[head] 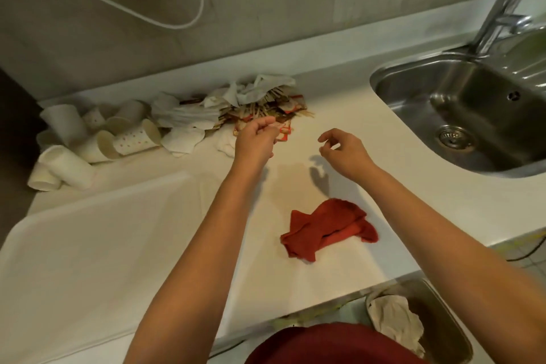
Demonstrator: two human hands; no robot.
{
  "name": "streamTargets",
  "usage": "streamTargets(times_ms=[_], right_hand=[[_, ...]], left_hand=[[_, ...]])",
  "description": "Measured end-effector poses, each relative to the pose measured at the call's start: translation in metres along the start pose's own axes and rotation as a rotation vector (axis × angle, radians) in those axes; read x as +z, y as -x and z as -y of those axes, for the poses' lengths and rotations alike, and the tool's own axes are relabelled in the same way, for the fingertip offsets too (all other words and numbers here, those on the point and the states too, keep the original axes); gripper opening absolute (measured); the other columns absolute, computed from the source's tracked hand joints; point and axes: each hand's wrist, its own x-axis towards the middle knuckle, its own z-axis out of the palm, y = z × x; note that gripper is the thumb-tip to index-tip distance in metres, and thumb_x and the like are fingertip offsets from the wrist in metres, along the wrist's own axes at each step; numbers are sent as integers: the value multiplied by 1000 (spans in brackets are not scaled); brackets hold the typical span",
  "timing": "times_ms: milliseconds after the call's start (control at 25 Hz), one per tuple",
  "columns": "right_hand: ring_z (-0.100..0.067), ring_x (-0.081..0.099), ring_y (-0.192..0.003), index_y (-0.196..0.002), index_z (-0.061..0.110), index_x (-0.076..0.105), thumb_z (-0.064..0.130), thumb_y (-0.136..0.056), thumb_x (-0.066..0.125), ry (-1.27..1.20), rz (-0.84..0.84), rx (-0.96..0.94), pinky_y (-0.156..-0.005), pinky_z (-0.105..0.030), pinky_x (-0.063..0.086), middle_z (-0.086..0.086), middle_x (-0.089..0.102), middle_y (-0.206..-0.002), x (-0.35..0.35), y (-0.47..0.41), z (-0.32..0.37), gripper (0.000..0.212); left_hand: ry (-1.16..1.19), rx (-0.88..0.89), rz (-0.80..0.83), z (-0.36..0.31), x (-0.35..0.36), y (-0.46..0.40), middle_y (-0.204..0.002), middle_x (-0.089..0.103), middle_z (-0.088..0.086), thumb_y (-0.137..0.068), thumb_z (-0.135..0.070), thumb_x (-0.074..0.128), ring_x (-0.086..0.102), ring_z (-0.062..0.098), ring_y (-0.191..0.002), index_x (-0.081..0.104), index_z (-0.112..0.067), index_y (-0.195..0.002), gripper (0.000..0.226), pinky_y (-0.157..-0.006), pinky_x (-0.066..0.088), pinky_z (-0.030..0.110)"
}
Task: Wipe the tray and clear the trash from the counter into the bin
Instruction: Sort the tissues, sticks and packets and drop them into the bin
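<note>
Dark red cloth of the person's top is showing at the bottom edge, and just beside it a metal bin is sitting below the white counter, holding crumpled white paper. Taking the crumpled red wiping cloth on the counter as the landmark: the large white rectangular plastic tray is lying to its left, the steel sink with its tap is lying beyond it to the right, and the trash pile of napkins, wooden sticks and printed wrappers is lying beyond it against the wall, with toppled white paper cups further left. The left hand is pinching a red-and-white wrapper at the pile's near edge. The right hand is hovering above the counter beyond the cloth, fingers loosely curled and holding nothing.
</note>
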Motion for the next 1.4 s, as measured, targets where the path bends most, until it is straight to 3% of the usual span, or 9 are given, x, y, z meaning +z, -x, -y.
streamTargets(times_ms=[200,440,600,800,920,1040,1120,1240,1400], right_hand=[[-18,54,-86,-108,12,60,13,-91,53,78,33,12,-71,-24,40,-4,57,-102,14,-49,19,19],[-21,50,-98,-118,10,59,16,-91,53,209,5,-41,-78,-28,40,-11,50,-120,34,-111,48,28],[-32,52,-109,-123,15,56,23,-90,52,329,30,-51,-84,-37,51,-12,45,-126,46,-160,65,34],[-29,47,-118,-120,21,54,30,-89,55,407,26,-65,-93,-37,44,-7,45,-129,70,-213,73,32],[-30,32,-132,-128,28,48,32,-88,57,460,78,-86,-104,-43,36,-6,34,-142,88,-234,71,41],[-37,-2,-144,-146,41,13,46,-86,57,633,254,-106,-112,-56,15,-3,0,-158,101,-252,72,75],[-39,-10,-143,-146,42,1,54,-85,54,691,341,-79,-113,-59,5,-2,-6,-159,109,-262,71,82],[-40,6,-142,-144,39,22,52,-85,53,736,353,-84,-113,-58,13,-4,16,-155,125,-268,67,67],[-34,36,-127,-128,22,52,35,-89,52,663,246,-157,-104,-47,34,-8,41,-136,138,-271,70,42]], left_hand=[[-50,12,-118,4,-33,-61,-95,62,-1,-86,-11,56,56,10,-76,63,-18,-109,25,-68,45,22],[-370,84,-221,-4,-69,-136,-118,61,5,-86,-13,54,57,21,-107,61,-14,-116,31,-78,40,20],[-601,110,-180,-9,-84,-188,-130,55,9,-84,-19,57,55,23,-115,56,-14,-124,40,-85,40,21],[-834,158,-99,-11,-92,-235,-132,53,9,-81,-35,64,54,27,-118,55,-19,-127,49,-91,46,31],[-905,147,-13,-2,-92,-254,-130,53,9,-74,-48,68,54,31,-117,52,-26,-127,60,-93,48,41],[-1075,138,54,5,-86,-264,-132,48,12,-71,-56,70,50,33,-120,38,-27,-139,80,-93,46,41],[-1182,194,48,8,-82,-265,-129,53,11,-76,-50,69,52,32,-118,36,-26,-140,76,-89,44,39],[-1178,307,-9,16,-85,-268,-119,63,10,-88,-27,57,59,31,-110,49,-20,-130,44,-84,48,39],[-956,309,-146,11,-95,-269,-117,65,13,-95,-22,45,58,31,-110,59,-12,-122,32,-83,46,35]])
